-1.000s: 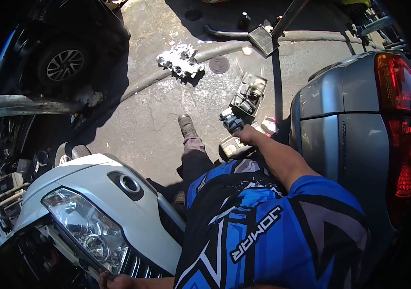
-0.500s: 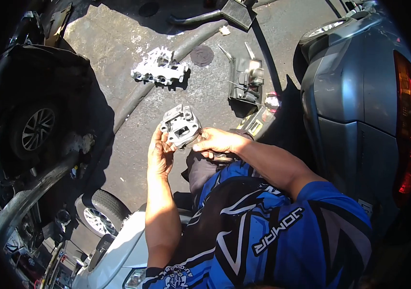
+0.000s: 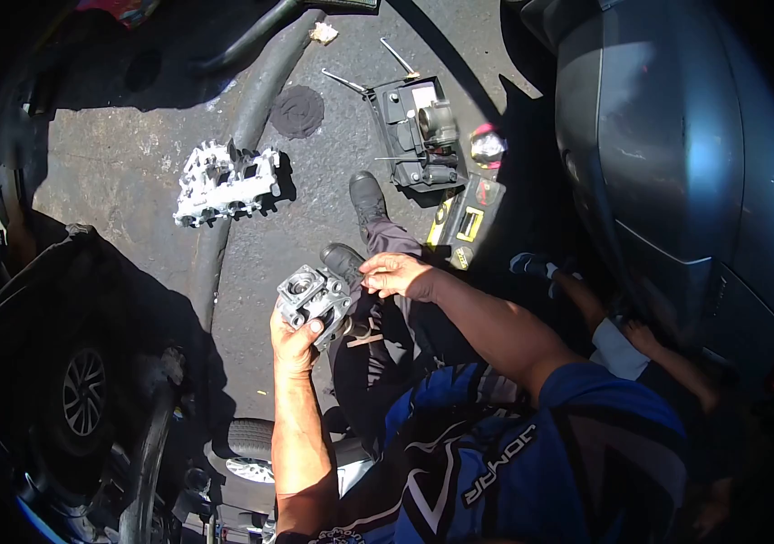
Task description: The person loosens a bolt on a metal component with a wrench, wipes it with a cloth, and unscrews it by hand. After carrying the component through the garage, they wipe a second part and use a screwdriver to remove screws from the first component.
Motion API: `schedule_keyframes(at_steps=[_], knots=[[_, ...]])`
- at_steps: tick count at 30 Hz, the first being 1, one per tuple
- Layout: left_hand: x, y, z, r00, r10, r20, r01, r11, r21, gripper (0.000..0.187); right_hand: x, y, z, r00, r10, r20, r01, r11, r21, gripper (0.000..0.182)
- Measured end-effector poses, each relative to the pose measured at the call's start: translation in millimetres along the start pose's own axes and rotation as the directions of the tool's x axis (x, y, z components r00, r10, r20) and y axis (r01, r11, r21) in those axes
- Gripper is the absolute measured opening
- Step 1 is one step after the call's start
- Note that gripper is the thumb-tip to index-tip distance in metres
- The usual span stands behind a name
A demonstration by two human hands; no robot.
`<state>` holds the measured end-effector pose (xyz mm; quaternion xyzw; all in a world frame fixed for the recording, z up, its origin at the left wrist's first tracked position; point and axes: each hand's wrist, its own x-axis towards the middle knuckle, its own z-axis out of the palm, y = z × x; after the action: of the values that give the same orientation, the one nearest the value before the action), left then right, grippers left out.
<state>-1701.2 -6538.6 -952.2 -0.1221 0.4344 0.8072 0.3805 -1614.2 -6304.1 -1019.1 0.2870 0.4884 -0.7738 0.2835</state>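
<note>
A grey cast metal housing (image 3: 316,297), with bolt holes and a round bore, rests in my left hand (image 3: 295,343). The left thumb presses on its near side, while the other fingers are mostly hidden beneath it. My right hand (image 3: 396,275) is just right of the housing and apart from it. Its fingers are loosely bent and spread, with nothing visible in them. Below both hands are my dark boots (image 3: 369,201) and trouser legs.
A silver engine casting (image 3: 228,184) lies on the asphalt ahead. A black tray (image 3: 396,136) carries parts, near a yellow-and-black box (image 3: 470,222). A grey car (image 3: 677,145) stands right, with another person's arm (image 3: 684,374) beside it. A dark vehicle with a wheel (image 3: 84,392) is left.
My right hand has let go of the housing and moved off to its right. The left hand now holds the housing alone, turned and lower. The camera view has shifted; another person shows at right.
</note>
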Motion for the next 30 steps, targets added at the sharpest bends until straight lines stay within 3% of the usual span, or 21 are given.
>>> schedule_keyframes(at_steps=[1, 3, 5, 7, 9, 10, 13, 17, 20, 23, 25, 27, 30], knots=[[14.2, -2.6, 1.6, 1.0, -0.028, -0.01, 0.028, 1.0, -0.007, 0.078, 18.4, 4.7, -35.2, 0.97, 0.136, -0.202, -0.114, 0.987, 0.117, 0.035], [38.6, -11.3, -6.9, 0.994, -0.093, -0.054, 0.095, 0.995, 0.033, 0.078, 76.0, 39.2, -139.0, 0.93, 0.21, -0.302, -0.04, 0.874, 0.485, 0.018], [51.4, -16.4, -13.5, 0.986, -0.161, -0.038, 0.162, 0.987, 0.016, 0.077, 91.3, 29.9, -179.9, 0.636, 0.221, -0.74, 0.106, 0.924, 0.368, 0.021], [60.2, -17.0, -9.8, 0.976, -0.211, -0.051, 0.212, 0.977, 0.011, 0.078, 110.0, 33.7, -223.7, 0.413, 0.305, -0.858, 0.12, 0.916, 0.383, 0.025], [72.7, -13.5, 1.9, 0.967, -0.251, -0.042, 0.252, 0.967, 0.042, 0.076, 124.6, 19.7, -244.5, 0.171, 0.445, -0.879, -0.021, 0.894, 0.448, 0.032], [83.9, -12.3, 6.1, 0.963, -0.269, -0.024, 0.27, 0.961, 0.063, 0.075, 131.9, 14.6, -253.6, 0.125, 0.502, -0.856, -0.048, 0.865, 0.5, 0.042], [113.4, -15.0, 20.0, 0.943, -0.334, 0.006, 0.331, 0.937, 0.109, 0.076, 135.5, 13.9, -266.1, 0.21, 0.488, -0.847, -0.103, 0.873, 0.478, 0.044], [131.2, -18.2, 25.3, 0.925, -0.379, 0.035, 0.368, 0.914, 0.172, 0.075, 141.3, 21.4, -275.7, 0.208, 0.447, -0.87, -0.109, 0.895, 0.433, 0.037], [131.7, -14.4, 29.8, 0.92, -0.391, 0.036, 0.376, 0.904, 0.206, 0.075, 170.1, 107.7, -319.1, 0.109, 0.283, -0.953, -0.217, 0.942, 0.255, 0.054], [132.2, -10.7, 37.5, 0.913, -0.406, 0.033, 0.391, 0.897, 0.206, 0.074, 159.8, 88.5, -304.2, 0.062, 0.184, -0.981, -0.346, 0.926, 0.152, 0.069], [134.2, -11.9, 40.0, 0.909, -0.416, 0.037, 0.401, 0.893, 0.203, 0.073, 148.1, 46.6, -270.9, -0.024, 0.075, -0.997, -0.495, 0.866, 0.077, 0.071], [134.6, -18.4, 36.5, 0.907, -0.419, 0.041, 0.401, 0.889, 0.221, 0.072, 150.0, 54.9, -280.3, 0.018, 0.174, -0.985, -0.408, 0.9, 0.152, 0.071], [133.5, -23.5, 33.7, 0.904, -0.425, 0.047, 0.402, 0.882, 0.248, 0.07, 170.8, 95.4, -305.2, 0.098, 0.187, -0.977, -0.341, 0.929, 0.143, 0.067]])
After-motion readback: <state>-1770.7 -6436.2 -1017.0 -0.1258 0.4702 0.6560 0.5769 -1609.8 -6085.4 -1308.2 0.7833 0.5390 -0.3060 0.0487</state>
